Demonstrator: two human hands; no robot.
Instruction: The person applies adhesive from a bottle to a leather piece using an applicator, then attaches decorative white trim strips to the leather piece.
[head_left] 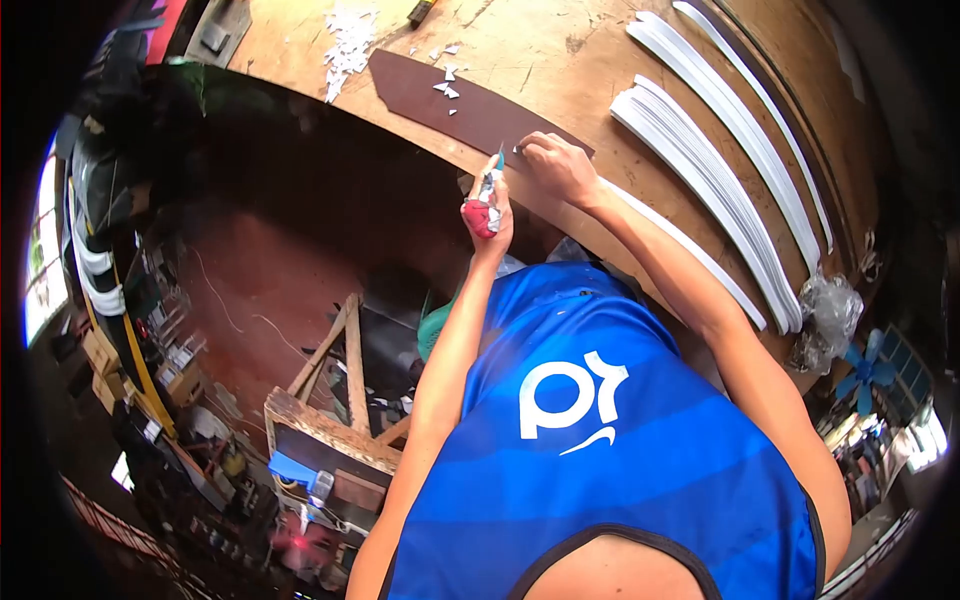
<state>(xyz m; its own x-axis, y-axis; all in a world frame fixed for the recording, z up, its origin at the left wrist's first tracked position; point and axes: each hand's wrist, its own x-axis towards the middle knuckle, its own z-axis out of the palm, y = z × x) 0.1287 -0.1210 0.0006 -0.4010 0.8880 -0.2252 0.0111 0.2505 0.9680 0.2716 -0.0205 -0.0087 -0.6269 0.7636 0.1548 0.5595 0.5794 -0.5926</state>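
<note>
The left hand [490, 205] grips a red-wrapped knife [487, 195], blade at twelve o'clock touching the brown strip [440, 95], while the right hand [560, 165], at two o'clock, presses that strip onto the table [560, 60].

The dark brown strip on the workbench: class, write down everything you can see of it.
The dark brown strip is a long, flat, matte piece, perhaps leather or board, lying diagonally near the edge of the plywood workbench. Its far end is cut to a blunt point. Small white scraps lie on it. The right hand presses its near end, while the left hand holds a knife with a red-wrapped handle at its edge.
</note>
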